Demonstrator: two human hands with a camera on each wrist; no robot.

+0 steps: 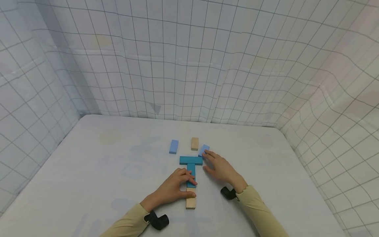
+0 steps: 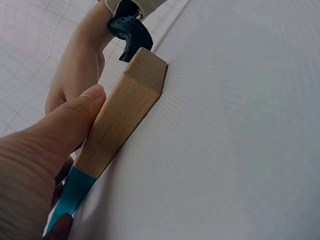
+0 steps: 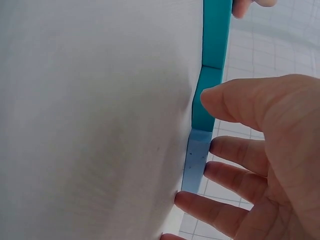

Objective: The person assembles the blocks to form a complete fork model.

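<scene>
A teal block crossbar (image 1: 190, 160) and a teal block stem (image 1: 191, 169) form a T, and a pale wooden block (image 1: 190, 203) continues the stem toward the person. My left hand (image 1: 174, 186) lies over the stem, bent fingertips on the teal piece and thumb along the wooden block (image 2: 120, 115). A light blue block (image 1: 204, 149) stands slanted at the crossbar's far right corner. My right hand (image 1: 220, 167) has its loosely spread fingertips against this light blue block (image 3: 196, 160), with the thumb by the teal crossbar (image 3: 204, 120).
Beyond the T lie another light blue block (image 1: 173, 146) on the left and a small wooden block (image 1: 194, 144) in the middle. A white cloth covers the table (image 1: 97, 171). Gridded fabric walls (image 1: 189, 65) enclose the back and sides. Each wrist wears a black device (image 1: 160, 222).
</scene>
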